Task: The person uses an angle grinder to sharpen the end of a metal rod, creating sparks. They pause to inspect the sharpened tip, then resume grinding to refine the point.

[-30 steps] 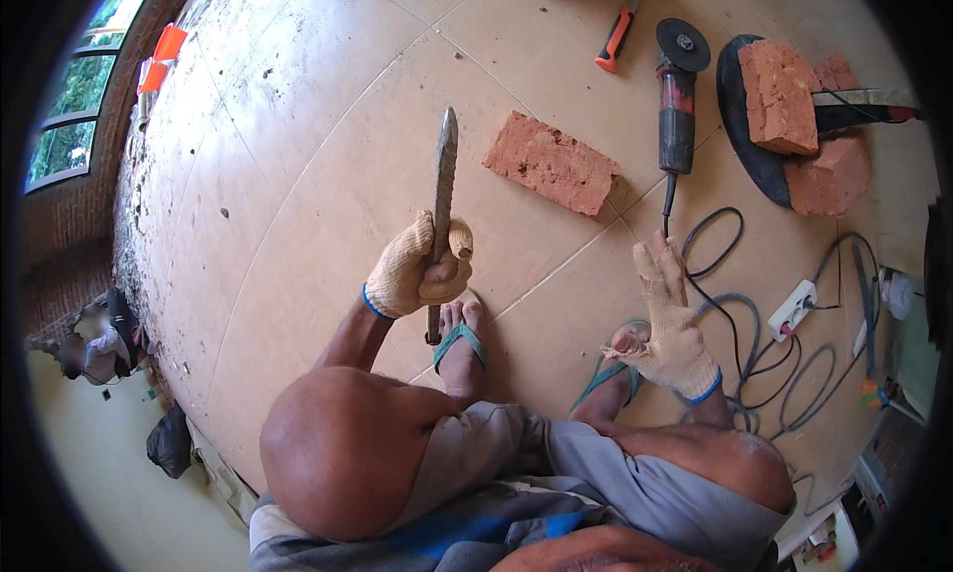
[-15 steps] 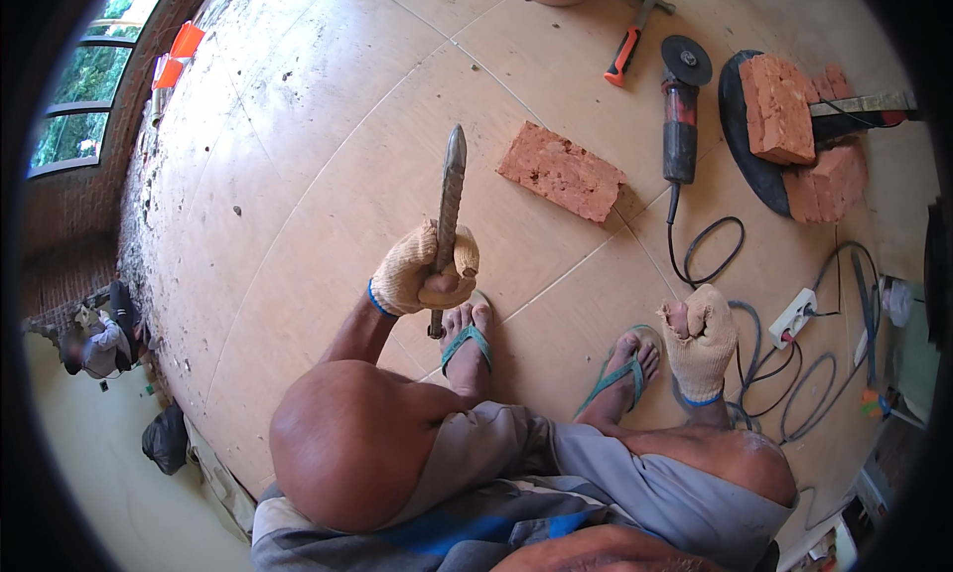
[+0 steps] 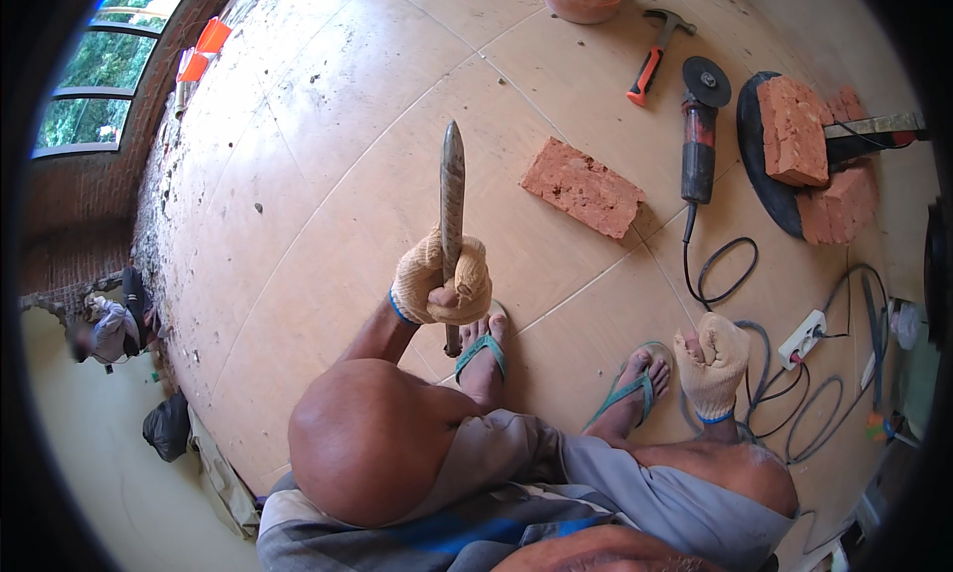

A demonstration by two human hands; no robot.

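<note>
In a cream knitted glove, my left hand (image 3: 444, 282) is closed around a ribbed steel chisel (image 3: 453, 180). The chisel stands nearly upright, its pointed end up and its other end just below my fist. My right hand (image 3: 715, 365), gloved the same way, is curled into a fist beside my right knee, and I see nothing in it. A rough red brick (image 3: 584, 187) lies on the tiles beyond my feet, touched by neither hand.
An angle grinder (image 3: 699, 140) and a hammer (image 3: 657, 58) lie right of the brick. Further right, a black pan (image 3: 756, 200) carries bricks (image 3: 794, 130). Cables surround a power strip (image 3: 802, 340). A terracotta-coloured tub (image 3: 586, 6) stands far off. A person (image 3: 111, 329) is at far left.
My view has shifted, so the floor things appear lower and further right. The chisel has tipped slightly to the left at its point. Both hands stay closed.
</note>
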